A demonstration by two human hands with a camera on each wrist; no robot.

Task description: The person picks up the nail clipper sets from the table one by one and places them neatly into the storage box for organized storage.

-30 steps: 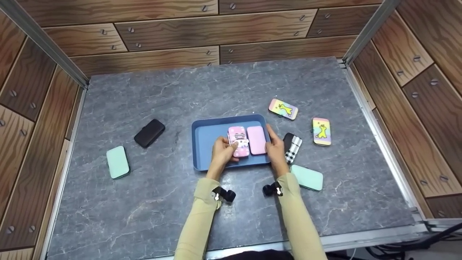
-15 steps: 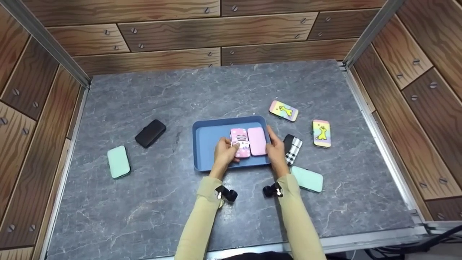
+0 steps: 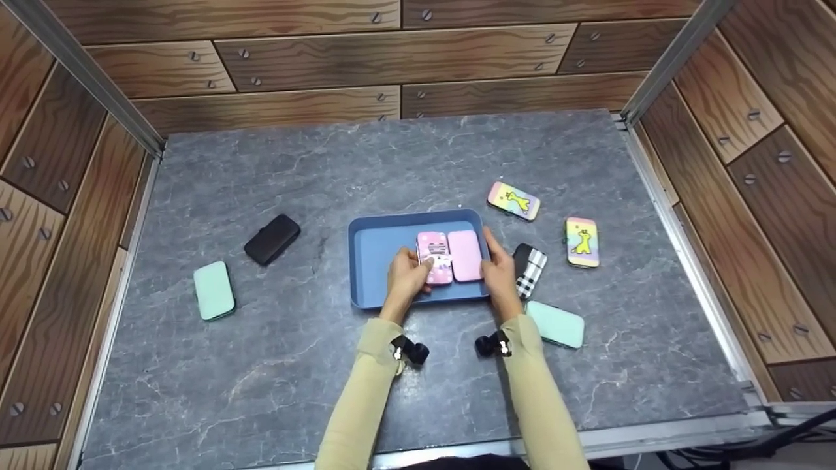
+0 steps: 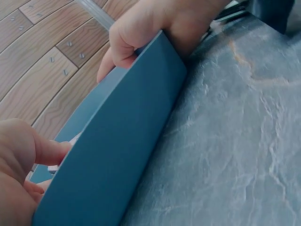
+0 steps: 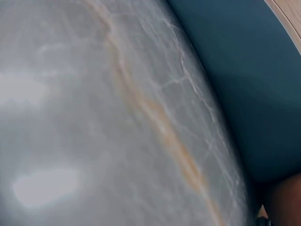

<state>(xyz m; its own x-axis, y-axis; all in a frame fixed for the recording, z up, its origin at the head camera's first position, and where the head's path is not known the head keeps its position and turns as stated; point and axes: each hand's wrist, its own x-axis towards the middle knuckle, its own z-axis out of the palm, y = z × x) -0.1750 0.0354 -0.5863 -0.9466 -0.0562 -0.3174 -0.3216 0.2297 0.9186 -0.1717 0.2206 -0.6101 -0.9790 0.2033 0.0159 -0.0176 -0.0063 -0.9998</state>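
In the head view my left hand (image 3: 408, 277) pinches a pink case with a cartoon print (image 3: 434, 259), thumb on its top face. This case is inside the blue tray (image 3: 382, 261), right beside a plain pink case (image 3: 466, 256). My right hand (image 3: 499, 271) grips the tray's right end wall, thumb at the inner side and fingers along the outside. The left wrist view shows the left thumb (image 4: 49, 153) behind the tray's front wall and the right hand (image 4: 155, 28) over the far corner. In the right wrist view, the tray wall (image 5: 249, 80) hides the cases.
To the tray's right lie two giraffe-print cases (image 3: 514, 200), a black case with a checked band (image 3: 530, 269) and a mint case (image 3: 555, 324). At left are a black case (image 3: 272, 239) and another mint case (image 3: 214, 290). Wood-patterned panels (image 3: 392, 59) border the grey table.
My left hand and the printed pink case have shifted slightly right, narrowing the gap to the plain pink case. The right hand keeps its hold on the tray.
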